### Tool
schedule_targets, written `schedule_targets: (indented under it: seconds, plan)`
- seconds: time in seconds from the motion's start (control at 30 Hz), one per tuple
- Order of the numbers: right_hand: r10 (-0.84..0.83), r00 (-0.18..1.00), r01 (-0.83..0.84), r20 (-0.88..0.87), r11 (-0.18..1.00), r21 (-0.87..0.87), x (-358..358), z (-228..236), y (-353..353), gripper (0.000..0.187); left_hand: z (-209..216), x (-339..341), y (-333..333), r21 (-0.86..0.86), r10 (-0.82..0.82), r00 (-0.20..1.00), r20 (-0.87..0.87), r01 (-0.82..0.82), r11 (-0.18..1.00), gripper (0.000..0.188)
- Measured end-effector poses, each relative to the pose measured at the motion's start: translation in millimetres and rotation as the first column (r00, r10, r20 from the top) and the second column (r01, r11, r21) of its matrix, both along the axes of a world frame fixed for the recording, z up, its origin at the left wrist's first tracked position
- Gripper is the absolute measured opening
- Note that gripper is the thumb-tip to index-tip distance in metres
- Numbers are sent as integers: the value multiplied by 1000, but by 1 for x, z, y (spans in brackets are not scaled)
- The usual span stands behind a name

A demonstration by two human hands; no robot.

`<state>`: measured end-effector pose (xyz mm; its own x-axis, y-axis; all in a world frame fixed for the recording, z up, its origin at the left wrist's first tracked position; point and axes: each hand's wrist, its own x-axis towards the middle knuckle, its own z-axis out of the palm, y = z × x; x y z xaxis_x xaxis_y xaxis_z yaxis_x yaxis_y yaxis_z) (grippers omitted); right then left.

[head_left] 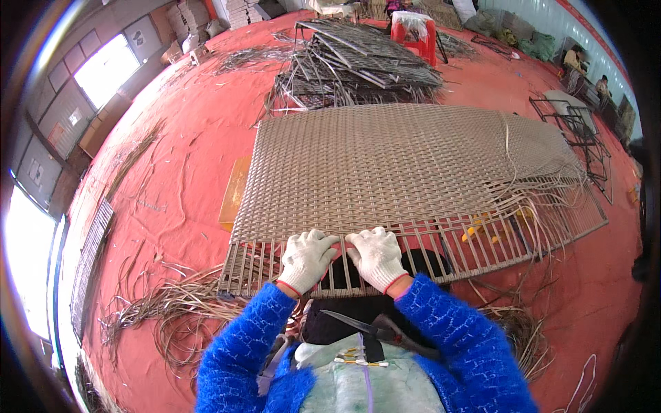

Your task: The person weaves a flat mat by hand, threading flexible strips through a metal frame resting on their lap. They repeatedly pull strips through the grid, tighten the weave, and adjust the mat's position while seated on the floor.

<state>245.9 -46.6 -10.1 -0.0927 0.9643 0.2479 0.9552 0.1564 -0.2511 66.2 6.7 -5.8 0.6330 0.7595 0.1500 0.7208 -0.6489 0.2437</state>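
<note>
A large panel of tan-brown wicker (385, 158) lies before me, closely woven on its far part, with bare parallel strips along the near edge. My left hand (307, 260), in a white glove with a red cuff, has its fingers curled on the weave's near edge. My right hand (376, 257), gloved alike, is closed on the same edge just to the right. The fingertips point toward each other, a small gap apart; what they pinch is mostly hidden. Dark-bladed shears (365, 326) rest at my lap. Loose strips (544, 199) trail from the panel's right side.
Tangled strips (182, 303) lie on the red floor at left. Behind the panel stand a stack of dark frames (361, 65) and a red stool (413, 36). A yellow box (235, 193) shows by the panel's left edge; black metal frames (575, 134) stand right.
</note>
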Motion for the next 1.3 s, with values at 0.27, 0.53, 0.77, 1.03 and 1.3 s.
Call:
schedule_targets:
  seconds: [0.27,0.53,0.77,1.03,1.3]
  plan:
    - [-11,949,157,-316,884,440,67,9,-14,5,20,-2,-8,197,-69,995,77,52,979,23]
    - [-266,959,238,96,942,236,87,16,-37,17,23,81,-19,28,-415,910,30,414,910,26]
    - [-299,953,288,49,944,162,91,5,-31,12,7,112,-7,-85,-218,972,-91,210,974,32]
    - [-260,954,282,-152,949,144,102,-6,-21,11,-7,114,-9,-6,-158,987,-15,158,987,35]
    - [-448,874,449,190,893,38,153,13,-61,17,-4,114,-9,5,-153,988,-24,153,988,32]
